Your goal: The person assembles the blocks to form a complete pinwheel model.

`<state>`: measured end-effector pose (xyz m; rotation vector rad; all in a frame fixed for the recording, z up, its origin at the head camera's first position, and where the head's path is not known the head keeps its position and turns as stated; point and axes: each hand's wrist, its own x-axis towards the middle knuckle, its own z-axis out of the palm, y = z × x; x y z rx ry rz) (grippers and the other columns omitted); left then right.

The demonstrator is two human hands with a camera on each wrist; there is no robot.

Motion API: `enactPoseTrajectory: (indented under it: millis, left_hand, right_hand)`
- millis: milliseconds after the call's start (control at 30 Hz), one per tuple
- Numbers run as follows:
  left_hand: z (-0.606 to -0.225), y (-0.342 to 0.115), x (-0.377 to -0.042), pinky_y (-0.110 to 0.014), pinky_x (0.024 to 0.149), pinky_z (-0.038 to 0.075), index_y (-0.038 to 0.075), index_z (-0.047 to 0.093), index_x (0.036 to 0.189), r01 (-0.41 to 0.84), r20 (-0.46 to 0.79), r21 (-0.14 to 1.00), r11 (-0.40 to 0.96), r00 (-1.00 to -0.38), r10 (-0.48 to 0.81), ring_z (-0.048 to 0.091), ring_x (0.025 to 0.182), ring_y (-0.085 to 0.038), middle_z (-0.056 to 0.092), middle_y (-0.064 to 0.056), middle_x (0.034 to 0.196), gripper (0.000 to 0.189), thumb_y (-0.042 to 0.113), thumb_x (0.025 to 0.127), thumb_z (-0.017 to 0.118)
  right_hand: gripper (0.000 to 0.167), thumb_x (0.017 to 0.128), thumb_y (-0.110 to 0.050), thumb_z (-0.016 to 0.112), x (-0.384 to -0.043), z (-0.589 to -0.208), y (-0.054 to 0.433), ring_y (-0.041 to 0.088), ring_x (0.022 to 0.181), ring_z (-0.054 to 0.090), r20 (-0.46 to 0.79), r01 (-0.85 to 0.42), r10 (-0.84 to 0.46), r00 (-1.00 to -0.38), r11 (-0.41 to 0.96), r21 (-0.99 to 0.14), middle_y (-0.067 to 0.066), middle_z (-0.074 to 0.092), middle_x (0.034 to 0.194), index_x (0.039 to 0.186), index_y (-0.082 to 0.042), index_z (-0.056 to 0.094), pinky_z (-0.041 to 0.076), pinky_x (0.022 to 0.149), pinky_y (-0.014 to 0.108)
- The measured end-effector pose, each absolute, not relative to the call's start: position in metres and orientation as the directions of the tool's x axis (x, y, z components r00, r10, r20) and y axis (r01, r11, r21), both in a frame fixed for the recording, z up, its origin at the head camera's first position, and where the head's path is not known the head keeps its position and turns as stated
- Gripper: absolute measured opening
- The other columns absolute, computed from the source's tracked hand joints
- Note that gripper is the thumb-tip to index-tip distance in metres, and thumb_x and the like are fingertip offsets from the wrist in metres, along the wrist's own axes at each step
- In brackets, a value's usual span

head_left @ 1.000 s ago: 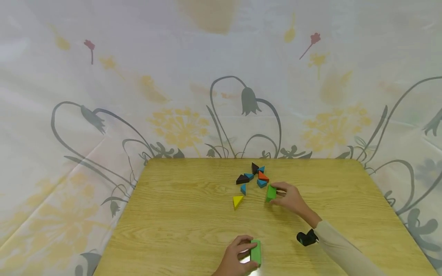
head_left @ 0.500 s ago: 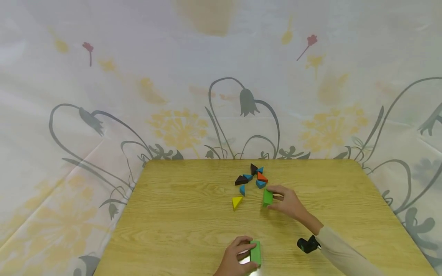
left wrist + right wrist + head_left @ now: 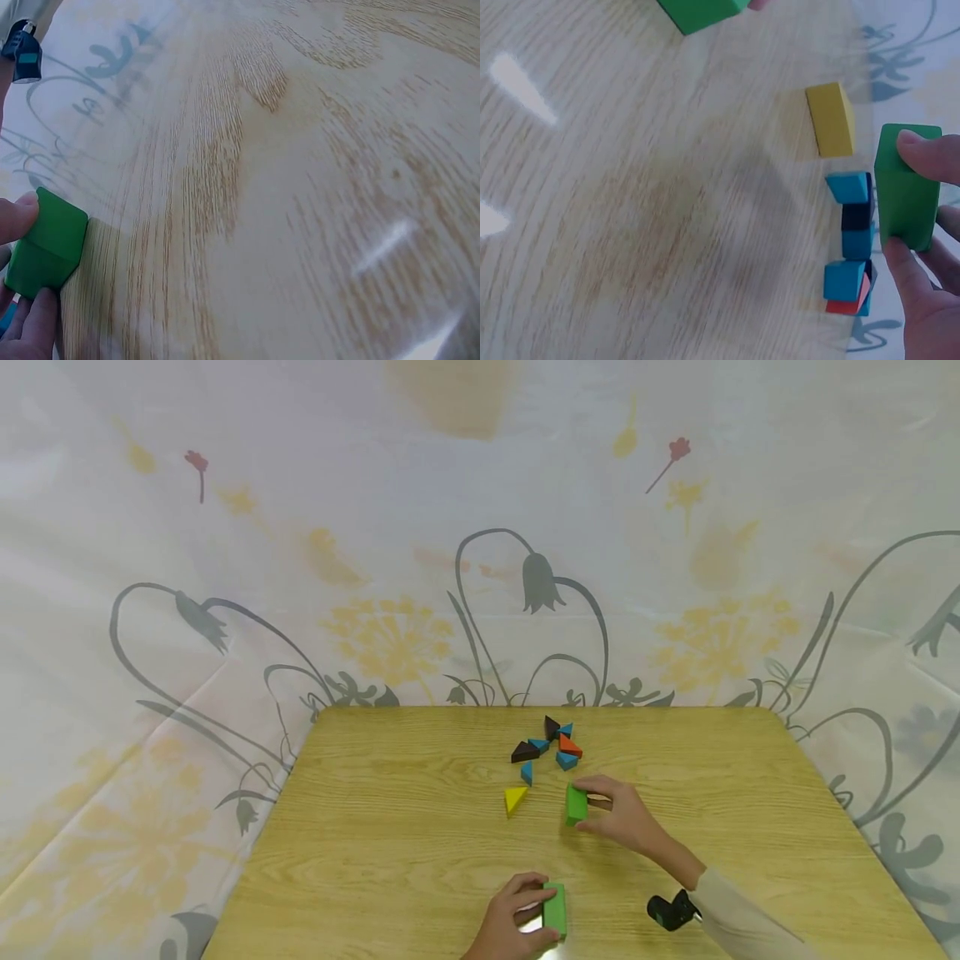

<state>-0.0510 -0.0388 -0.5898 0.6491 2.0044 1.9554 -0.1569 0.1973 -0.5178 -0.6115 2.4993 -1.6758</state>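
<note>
— Any writing showing on the blocks?

— None is readable. The right hand [image 3: 625, 817] is pinching an upright green block [image 3: 576, 804] between thumb and fingers, mid-desk [image 3: 390, 827], beside the yellow triangle [image 3: 515, 797].

— And the left hand [image 3: 510, 922]?

— Its curled fingers are gripping another green block [image 3: 556, 909] at the desk's near edge.

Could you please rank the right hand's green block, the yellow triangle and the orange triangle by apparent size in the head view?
1. Green block held by the right hand
2. Yellow triangle
3. Orange triangle, slightly smaller but farther away, so unsure.
</note>
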Motion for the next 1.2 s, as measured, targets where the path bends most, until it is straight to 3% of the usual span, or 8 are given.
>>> enactPoseTrajectory:
  millis: [400, 700, 1200]
  left_hand:
    - [-0.59, -0.038, -0.051, -0.027, 0.091, 0.047, -0.005, 0.059, 0.124, 0.12, 0.118, 0.992, -0.027, -0.868, 0.482, 0.052, 0.117, -0.019, 0.046, -0.019, 0.13, 0.046, 0.016, 0.085, 0.072]
    - [-0.587, -0.039, -0.049, -0.028, 0.091, 0.047, -0.01, 0.058, 0.122, 0.128, 0.137, 0.99, -0.052, -0.869, 0.475, 0.051, 0.118, -0.024, 0.045, -0.023, 0.129, 0.042, 0.005, 0.084, 0.071]
    - [-0.59, -0.038, -0.048, -0.028, 0.092, 0.047, -0.008, 0.057, 0.124, 0.137, 0.146, 0.989, -0.053, -0.872, 0.468, 0.051, 0.119, -0.026, 0.043, -0.023, 0.131, 0.044, 0.009, 0.085, 0.07]
  right_hand:
    - [0.057, 0.072, -0.002, 0.081, -0.144, -0.514, 0.19, 0.043, 0.111, 0.052, 0.203, -0.336, -0.408, -0.89, 0.287, -0.897, 0.027, 0.051, 0.126, 0.123, 0.009, 0.057, 0.049, 0.088, 0.049]
    - [0.057, 0.073, -0.003, 0.081, -0.134, -0.511, 0.183, 0.042, 0.111, 0.053, 0.188, -0.336, -0.447, -0.875, 0.278, -0.9, 0.025, 0.053, 0.124, 0.123, 0.009, 0.056, 0.049, 0.089, 0.046]
    - [0.058, 0.073, -0.01, 0.082, -0.121, -0.528, 0.178, 0.043, 0.11, 0.053, 0.194, -0.335, -0.458, -0.868, 0.25, -0.908, 0.024, 0.054, 0.123, 0.122, 0.007, 0.058, 0.05, 0.088, 0.042]
